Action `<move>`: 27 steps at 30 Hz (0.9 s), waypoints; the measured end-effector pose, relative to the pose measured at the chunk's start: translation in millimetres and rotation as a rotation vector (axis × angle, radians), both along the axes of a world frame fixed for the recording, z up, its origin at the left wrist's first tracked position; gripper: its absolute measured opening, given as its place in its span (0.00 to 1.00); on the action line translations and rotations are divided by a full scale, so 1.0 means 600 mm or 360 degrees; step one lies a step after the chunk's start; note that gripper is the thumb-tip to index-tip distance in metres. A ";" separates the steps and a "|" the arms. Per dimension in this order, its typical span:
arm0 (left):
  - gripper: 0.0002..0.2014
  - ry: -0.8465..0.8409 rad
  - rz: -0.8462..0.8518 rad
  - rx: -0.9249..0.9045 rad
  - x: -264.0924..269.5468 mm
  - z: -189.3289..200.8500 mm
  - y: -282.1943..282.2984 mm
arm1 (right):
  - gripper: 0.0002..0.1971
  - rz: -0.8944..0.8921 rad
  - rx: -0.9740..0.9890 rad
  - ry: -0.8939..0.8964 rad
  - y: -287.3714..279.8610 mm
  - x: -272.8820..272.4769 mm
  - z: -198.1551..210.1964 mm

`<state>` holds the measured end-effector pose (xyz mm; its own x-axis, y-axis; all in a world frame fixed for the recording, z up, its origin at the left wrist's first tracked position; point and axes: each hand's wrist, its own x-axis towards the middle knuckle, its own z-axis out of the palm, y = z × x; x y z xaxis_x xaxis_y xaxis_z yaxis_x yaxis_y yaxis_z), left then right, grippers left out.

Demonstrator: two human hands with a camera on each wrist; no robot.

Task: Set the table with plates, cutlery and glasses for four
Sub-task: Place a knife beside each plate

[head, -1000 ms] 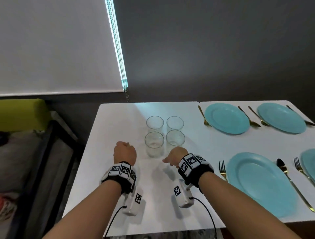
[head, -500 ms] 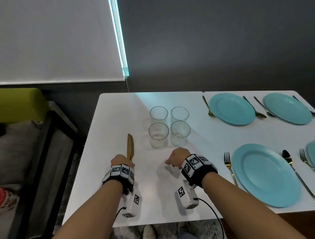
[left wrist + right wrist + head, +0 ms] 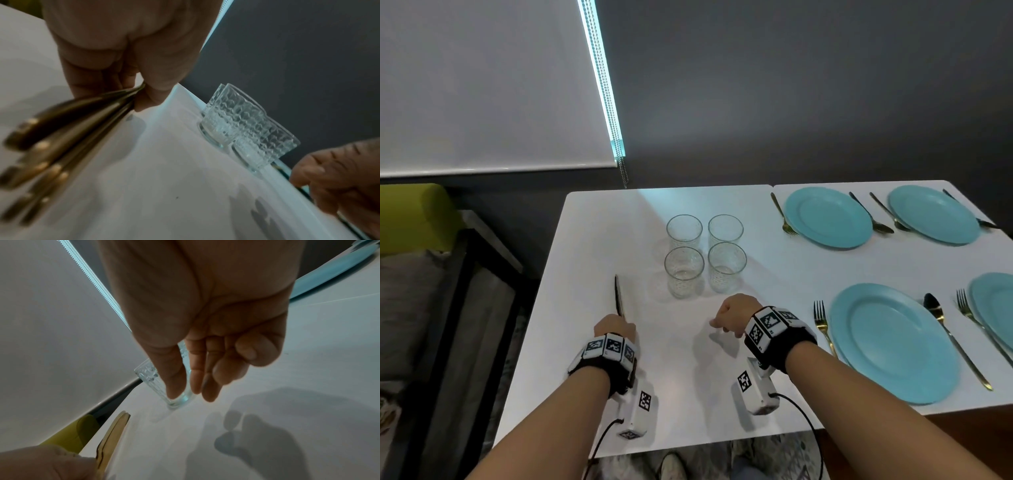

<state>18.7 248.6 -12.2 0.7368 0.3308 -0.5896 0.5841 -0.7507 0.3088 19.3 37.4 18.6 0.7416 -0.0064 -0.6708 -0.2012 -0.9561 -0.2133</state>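
My left hand [image 3: 615, 328] pinches a bundle of several gold knives [image 3: 618, 297] between thumb and fingers [image 3: 148, 92]; the blades point away from me over the white table [image 3: 592, 240]. The knives [image 3: 68, 134] look blurred in the left wrist view. My right hand [image 3: 731, 317] hovers just in front of a cluster of clear patterned glasses [image 3: 684, 271], its fingers [image 3: 197, 374] loosely curled round nothing. On the right lie turquoise plates [image 3: 893, 342] with gold forks [image 3: 822, 323] and spoons [image 3: 936, 310] beside them.
Two more plates [image 3: 827, 217] sit at the far right of the table, and a fourth plate [image 3: 996, 308] is cut off by the frame. A dark wall and a white blind stand behind; a yellow-green cushion [image 3: 410, 216] and a dark frame lie left.
My left hand has drawn back toward me, so the knives now show beyond it. The right hand has stayed close to the glasses.
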 end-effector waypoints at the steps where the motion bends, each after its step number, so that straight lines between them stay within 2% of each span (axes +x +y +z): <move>1: 0.14 -0.0037 0.0023 -0.0036 0.000 -0.001 0.002 | 0.13 -0.0036 0.0057 0.0003 -0.001 -0.002 0.004; 5: 0.19 -0.0286 -0.0011 -0.0144 0.009 0.027 0.000 | 0.10 -0.0229 0.0346 -0.0062 -0.003 -0.008 0.030; 9: 0.09 -0.0646 -0.0095 -0.0587 0.022 0.088 -0.033 | 0.09 -0.0387 0.0644 -0.0246 -0.003 -0.008 0.061; 12: 0.06 -0.0663 -0.0165 -0.1010 0.014 0.123 -0.080 | 0.12 -0.0562 0.0938 -0.0400 0.001 -0.010 0.090; 14: 0.05 -0.0614 -0.0294 -0.1148 0.006 0.138 -0.114 | 0.16 -0.0668 0.1100 -0.0475 -0.002 -0.013 0.107; 17: 0.03 -0.0577 -0.0502 -0.1167 -0.006 0.144 -0.159 | 0.14 -0.0791 0.1160 -0.0554 -0.026 -0.023 0.121; 18: 0.06 -0.0584 -0.0532 -0.1148 -0.009 0.143 -0.171 | 0.12 -0.0839 0.1180 -0.0553 -0.038 -0.028 0.122; 23: 0.09 -0.0577 -0.0618 -0.1124 -0.023 0.143 -0.231 | 0.08 -0.1065 0.1336 -0.0421 -0.104 -0.053 0.118; 27: 0.06 -0.0548 -0.0602 -0.1185 -0.025 0.143 -0.287 | 0.03 -0.1290 0.1402 -0.0470 -0.155 -0.063 0.112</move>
<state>3.7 76.4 73.9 0.8942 -0.3486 -0.2809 0.1243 -0.4096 0.9038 -18.2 -55.8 85.7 0.8577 -0.1657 -0.4866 -0.5040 -0.0847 -0.8595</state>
